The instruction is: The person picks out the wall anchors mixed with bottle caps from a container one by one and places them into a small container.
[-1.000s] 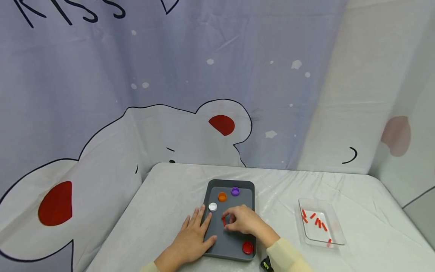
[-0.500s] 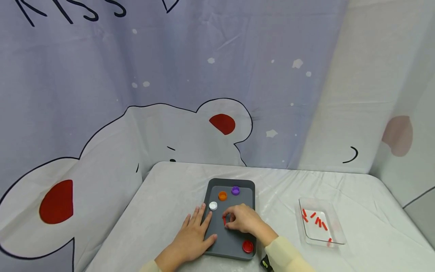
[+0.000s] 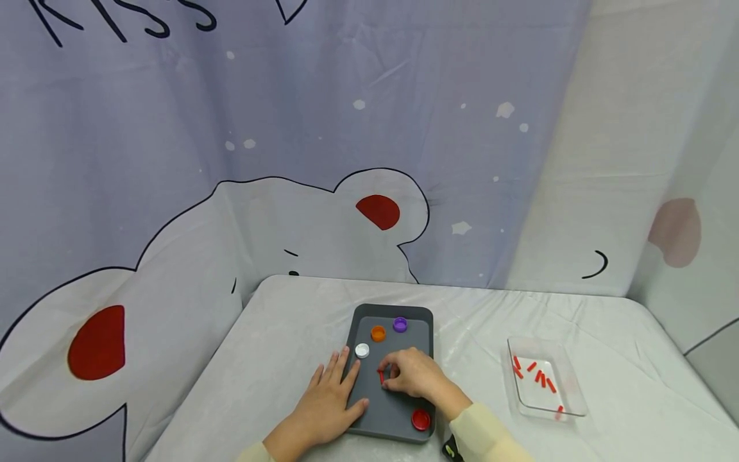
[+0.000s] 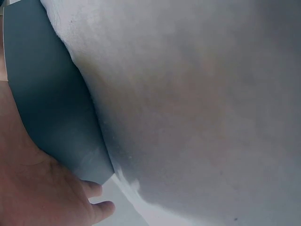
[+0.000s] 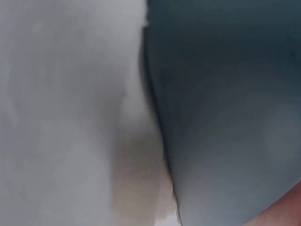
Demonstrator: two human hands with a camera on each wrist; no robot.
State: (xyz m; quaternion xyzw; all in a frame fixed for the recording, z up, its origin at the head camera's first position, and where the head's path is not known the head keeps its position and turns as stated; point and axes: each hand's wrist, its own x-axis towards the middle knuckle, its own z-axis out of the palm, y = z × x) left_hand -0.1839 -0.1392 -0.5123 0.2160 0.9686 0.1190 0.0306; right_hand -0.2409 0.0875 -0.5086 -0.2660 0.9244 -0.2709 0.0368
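Note:
In the head view a dark grey tray (image 3: 398, 410) lies on the white-covered table. My right hand (image 3: 412, 373) is over the middle of it, thumb and index finger pinching a small red stick (image 3: 382, 377) at its two ends. Spread fingers of my left hand (image 3: 328, 404) rest along the tray's left edge. Inside the tray sit a white cap (image 3: 362, 350), an orange cap (image 3: 378, 333), a purple cap (image 3: 400, 325) and, near the front right corner, a red cap (image 3: 421, 420). The left wrist view catches part of my left hand (image 4: 42, 188) beside the grey tray wall.
To the right, a clear plastic box (image 3: 562, 359) stands on the table with several red sticks (image 3: 543, 380) in it. A small black object (image 3: 452, 448) shows by my right sleeve. Printed cloth (image 3: 323, 128) hangs behind the table.

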